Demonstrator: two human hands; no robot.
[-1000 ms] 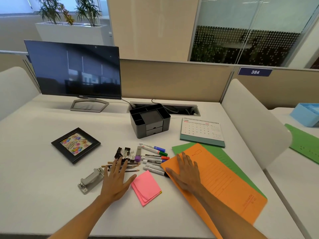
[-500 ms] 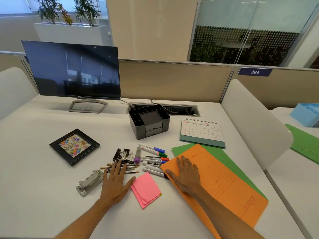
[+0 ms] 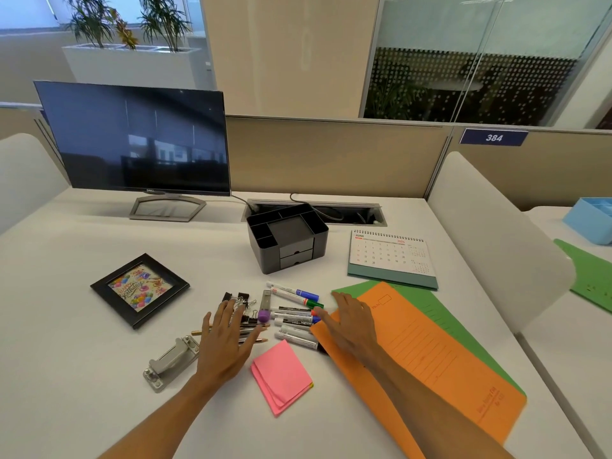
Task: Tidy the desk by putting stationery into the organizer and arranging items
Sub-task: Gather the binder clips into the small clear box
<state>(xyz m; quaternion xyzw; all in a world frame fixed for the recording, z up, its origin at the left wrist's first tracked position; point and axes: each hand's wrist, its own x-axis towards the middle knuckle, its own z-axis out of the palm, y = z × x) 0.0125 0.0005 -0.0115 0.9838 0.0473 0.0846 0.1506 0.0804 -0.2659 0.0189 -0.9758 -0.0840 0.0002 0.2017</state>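
A dark grey organizer (image 3: pixel 287 238) with two small drawers stands mid-desk, its compartments empty. In front of it lies a heap of markers (image 3: pixel 294 321), pencils (image 3: pixel 253 332), black binder clips (image 3: pixel 243 304) and a purple-tipped item (image 3: pixel 264 313). My left hand (image 3: pixel 225 342) lies flat with straight fingers over the pencils and clips. My right hand (image 3: pixel 351 323) rests flat on the orange folder (image 3: pixel 430 359), fingertips near the marker caps. A pink sticky-note pad (image 3: pixel 281 376) sits between my forearms. A grey hole punch (image 3: pixel 170 362) lies left of my left hand.
A black picture frame (image 3: pixel 140 289) lies at the left. A monitor (image 3: pixel 135 140) stands at the back left. A desk calendar (image 3: pixel 392 258) stands right of the organizer. A green folder (image 3: pixel 447 313) sits under the orange one. A cable slot (image 3: pixel 347 213) opens behind the organizer.
Both hands have slid slightly forward toward the stationery heap; the right hand's fingertips now reach the marker caps. The objects have not moved.
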